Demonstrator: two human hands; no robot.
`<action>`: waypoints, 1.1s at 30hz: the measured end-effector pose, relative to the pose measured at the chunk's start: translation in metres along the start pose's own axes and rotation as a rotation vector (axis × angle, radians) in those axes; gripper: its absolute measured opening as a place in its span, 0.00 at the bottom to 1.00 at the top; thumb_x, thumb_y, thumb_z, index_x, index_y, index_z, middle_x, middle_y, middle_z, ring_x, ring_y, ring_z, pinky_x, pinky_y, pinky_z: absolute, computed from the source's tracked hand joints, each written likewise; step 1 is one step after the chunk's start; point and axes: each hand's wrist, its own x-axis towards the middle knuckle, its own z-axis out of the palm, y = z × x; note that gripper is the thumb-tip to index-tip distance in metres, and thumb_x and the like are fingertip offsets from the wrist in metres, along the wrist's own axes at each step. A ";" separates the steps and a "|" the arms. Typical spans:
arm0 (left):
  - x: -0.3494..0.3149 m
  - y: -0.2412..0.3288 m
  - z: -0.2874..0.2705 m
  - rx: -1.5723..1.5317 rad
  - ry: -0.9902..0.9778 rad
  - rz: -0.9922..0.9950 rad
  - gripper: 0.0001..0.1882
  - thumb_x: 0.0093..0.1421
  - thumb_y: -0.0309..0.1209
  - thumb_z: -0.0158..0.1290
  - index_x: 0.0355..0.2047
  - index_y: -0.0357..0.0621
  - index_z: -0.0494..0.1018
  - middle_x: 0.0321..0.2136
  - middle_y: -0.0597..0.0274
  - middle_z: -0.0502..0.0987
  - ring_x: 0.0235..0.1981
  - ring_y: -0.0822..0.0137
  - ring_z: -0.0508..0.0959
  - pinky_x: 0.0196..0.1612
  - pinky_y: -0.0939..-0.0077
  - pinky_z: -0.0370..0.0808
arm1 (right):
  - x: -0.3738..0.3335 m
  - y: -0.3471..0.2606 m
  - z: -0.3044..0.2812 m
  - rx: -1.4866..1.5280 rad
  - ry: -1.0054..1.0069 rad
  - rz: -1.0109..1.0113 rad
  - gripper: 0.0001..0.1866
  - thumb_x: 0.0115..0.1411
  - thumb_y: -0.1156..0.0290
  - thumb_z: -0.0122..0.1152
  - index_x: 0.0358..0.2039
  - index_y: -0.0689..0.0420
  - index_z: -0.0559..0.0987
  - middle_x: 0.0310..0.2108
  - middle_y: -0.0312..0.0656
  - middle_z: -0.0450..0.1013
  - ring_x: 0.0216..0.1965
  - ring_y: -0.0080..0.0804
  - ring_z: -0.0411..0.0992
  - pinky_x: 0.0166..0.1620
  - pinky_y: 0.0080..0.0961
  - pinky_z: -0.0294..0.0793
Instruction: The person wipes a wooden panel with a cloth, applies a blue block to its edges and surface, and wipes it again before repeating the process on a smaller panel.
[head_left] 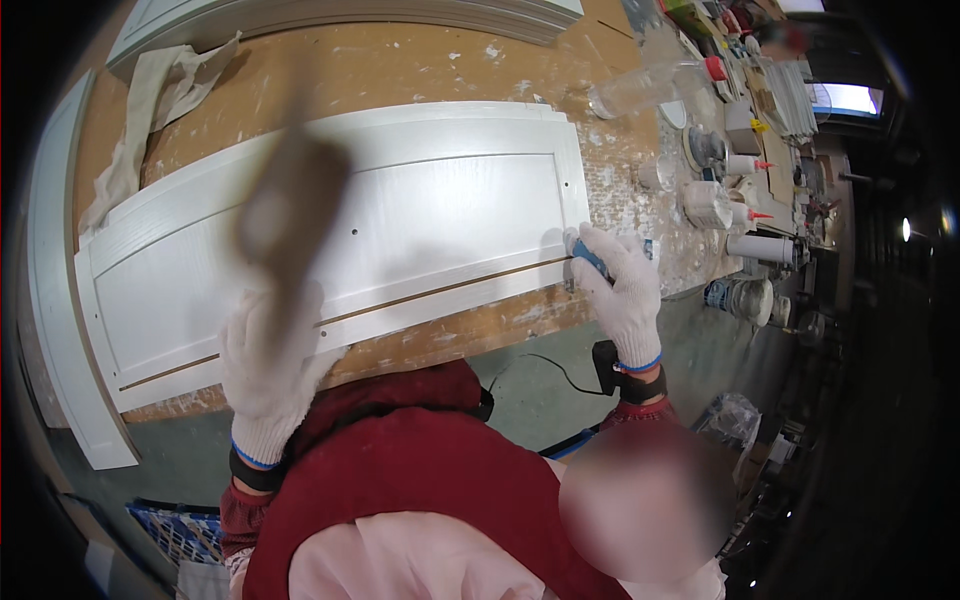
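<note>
Brown wooden surface (420, 65) spotted with white paint carries the long white rectangular panel (450, 200), lying flat. The white-gloved right hand (625, 290) has its grip clamped on a small blue object (588, 256) at the panel's right end; the white-gloved left hand (270, 375) is at the near edge, its grip I cannot tell. This panel looks stiff, smooth and easily scratched, better held by its edges.

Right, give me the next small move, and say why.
Probably ease the blue block lightly along the white panel's right end: the right hand holds it there, while the left hand lies at the panel's near edge, seemingly placed to steady it.
</note>
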 end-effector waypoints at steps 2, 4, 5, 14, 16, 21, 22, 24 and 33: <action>0.000 0.000 -0.001 0.001 -0.005 -0.010 0.36 0.37 0.35 0.69 0.50 0.43 0.75 0.42 0.57 0.74 0.44 0.53 0.73 0.53 0.57 0.71 | 0.001 0.002 -0.003 -0.012 -0.030 -0.025 0.20 0.53 0.69 0.64 0.48 0.51 0.78 0.35 0.47 0.74 0.34 0.43 0.74 0.38 0.33 0.73; 0.000 -0.002 -0.001 -0.011 -0.012 -0.008 0.36 0.37 0.35 0.69 0.51 0.44 0.75 0.42 0.57 0.74 0.45 0.52 0.73 0.54 0.57 0.71 | 0.001 0.005 -0.006 -0.027 -0.058 -0.049 0.20 0.53 0.70 0.64 0.48 0.51 0.78 0.35 0.47 0.75 0.35 0.43 0.74 0.38 0.32 0.73; 0.000 -0.002 -0.001 -0.013 -0.014 -0.009 0.36 0.37 0.35 0.69 0.51 0.44 0.75 0.42 0.57 0.74 0.45 0.52 0.73 0.54 0.57 0.71 | 0.001 0.006 -0.008 -0.008 -0.124 -0.033 0.20 0.53 0.70 0.64 0.48 0.52 0.78 0.36 0.48 0.75 0.35 0.43 0.74 0.38 0.32 0.73; -0.003 -0.001 -0.001 -0.030 -0.007 -0.039 0.38 0.35 0.34 0.70 0.52 0.45 0.74 0.43 0.58 0.73 0.47 0.52 0.72 0.55 0.56 0.69 | -0.009 -0.003 -0.011 0.009 -0.116 0.005 0.18 0.52 0.69 0.63 0.46 0.51 0.79 0.33 0.47 0.74 0.34 0.43 0.74 0.37 0.32 0.73; -0.004 -0.003 0.000 -0.026 -0.030 -0.043 0.39 0.35 0.34 0.70 0.52 0.46 0.74 0.44 0.58 0.73 0.48 0.52 0.72 0.55 0.56 0.69 | -0.013 -0.004 -0.013 0.001 -0.177 0.032 0.18 0.52 0.69 0.63 0.46 0.51 0.79 0.32 0.46 0.74 0.33 0.43 0.74 0.36 0.32 0.73; -0.003 -0.003 0.000 -0.022 -0.021 -0.036 0.39 0.35 0.34 0.70 0.52 0.46 0.74 0.43 0.59 0.73 0.47 0.52 0.71 0.54 0.56 0.69 | -0.013 -0.002 -0.023 -0.027 -0.252 0.044 0.18 0.52 0.70 0.62 0.46 0.52 0.79 0.30 0.45 0.73 0.31 0.40 0.74 0.36 0.30 0.73; -0.003 -0.003 0.000 -0.004 -0.026 -0.019 0.39 0.35 0.34 0.70 0.52 0.46 0.73 0.43 0.59 0.73 0.47 0.52 0.71 0.53 0.57 0.69 | -0.012 0.001 -0.022 -0.027 -0.249 0.041 0.18 0.52 0.70 0.62 0.46 0.52 0.79 0.30 0.45 0.73 0.31 0.40 0.74 0.36 0.30 0.73; -0.001 -0.001 -0.002 -0.003 -0.029 -0.009 0.39 0.35 0.33 0.70 0.52 0.46 0.74 0.43 0.59 0.73 0.47 0.52 0.71 0.53 0.57 0.69 | -0.004 0.007 -0.015 0.158 -0.013 0.025 0.20 0.52 0.70 0.63 0.48 0.56 0.78 0.32 0.45 0.75 0.33 0.37 0.75 0.38 0.29 0.74; 0.009 0.005 -0.012 -0.044 -0.111 -0.023 0.35 0.37 0.34 0.69 0.50 0.45 0.74 0.42 0.60 0.73 0.45 0.53 0.72 0.51 0.57 0.69 | 0.034 -0.003 -0.003 0.020 -0.059 -0.060 0.21 0.53 0.69 0.63 0.50 0.56 0.77 0.36 0.46 0.75 0.37 0.40 0.75 0.41 0.30 0.74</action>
